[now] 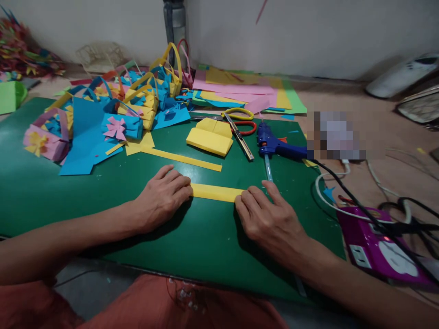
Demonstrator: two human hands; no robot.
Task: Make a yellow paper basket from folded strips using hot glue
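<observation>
A yellow paper strip (216, 192) stretches between my two hands, low over the green board. My left hand (166, 192) pinches its left end, fingers curled. At the other end, the closed fingers of my right hand (264, 212) grip the strip; the fingertips of both hands are partly hidden. Just beyond lies a thinner yellow paper strip (185, 160). A folded yellow paper piece (210, 137) rests farther back, beside a box cutter (240, 137) and scissors (245, 128). The blue glue gun (270, 141) lies beyond my right hand, a clear glue stick (268, 168) poking out.
Finished paper baskets (48, 137) with handles crowd the back left, around a blue paper sheet (84, 137). Coloured paper sheets (236, 87) are stacked by the wall. At right, a purple power strip (373, 246) and loose cables (343, 187) lie off the green board (206, 246).
</observation>
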